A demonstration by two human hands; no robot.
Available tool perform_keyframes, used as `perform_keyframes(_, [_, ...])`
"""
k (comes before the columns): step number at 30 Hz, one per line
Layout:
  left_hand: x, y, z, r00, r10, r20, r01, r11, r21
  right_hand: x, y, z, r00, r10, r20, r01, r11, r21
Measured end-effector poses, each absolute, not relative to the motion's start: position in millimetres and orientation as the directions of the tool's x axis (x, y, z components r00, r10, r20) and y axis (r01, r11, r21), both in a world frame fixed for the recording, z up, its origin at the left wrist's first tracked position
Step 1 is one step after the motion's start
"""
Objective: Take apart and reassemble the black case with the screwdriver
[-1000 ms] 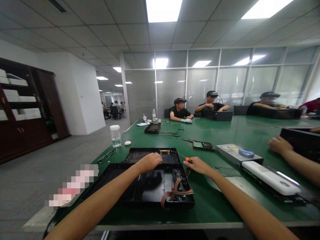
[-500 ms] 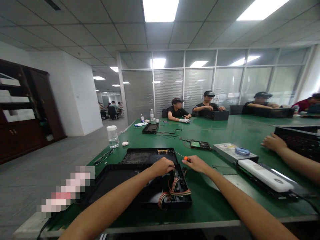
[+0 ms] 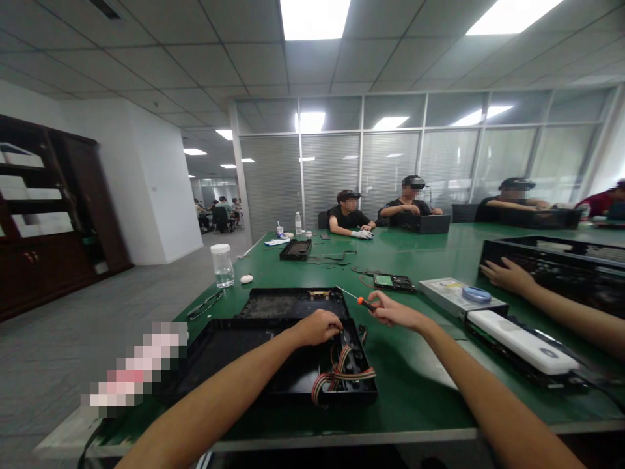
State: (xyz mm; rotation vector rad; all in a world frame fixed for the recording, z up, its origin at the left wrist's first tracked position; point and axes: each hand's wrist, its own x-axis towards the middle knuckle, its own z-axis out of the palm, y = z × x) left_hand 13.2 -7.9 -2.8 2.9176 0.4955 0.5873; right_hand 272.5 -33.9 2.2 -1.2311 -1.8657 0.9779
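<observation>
Now the left hand is curled closed on the far rim of the open black case at lower centre, the right hand pinching the orange-handled screwdriver just beyond, whose tip could snag the ribbon cable.

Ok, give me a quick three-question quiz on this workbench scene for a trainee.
1. True or false: the right hand holds an orange-handled screwdriver.
2. Where does the left hand rest? A) on the clear jar B) on the open black case C) on the white device
3. What coloured thing loops out of the case's near right corner?

Key: 1 true. 2 B. 3 the ribbon cable.
</observation>
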Motion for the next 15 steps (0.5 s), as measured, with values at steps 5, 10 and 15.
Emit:
perform_keyframes(5, [13.8, -10.0, -1.6, 0.862, 0.376, 0.34, 0.333, -0.926, 0.18, 281.1, -34.1, 17.2, -0.11, 0.92, 0.377, 0.187, 0.392, -0.901])
perform_keyframes(10, [14.8, -10.1, -1.0, 0.858, 0.402, 0.32, 0.361, -0.915, 0.18, 273.7, -34.7, 19.5, 0.107, 0.837, 0.536, 0.283, 0.491, -0.824])
perform_keyframes(15, [13.8, -10.1, 0.0, 0.861, 0.394, 0.321, 0.349, -0.918, 0.19, 254.6, -38.8, 13.9, 0.014, 0.833, 0.554, 0.418, 0.498, -0.759])
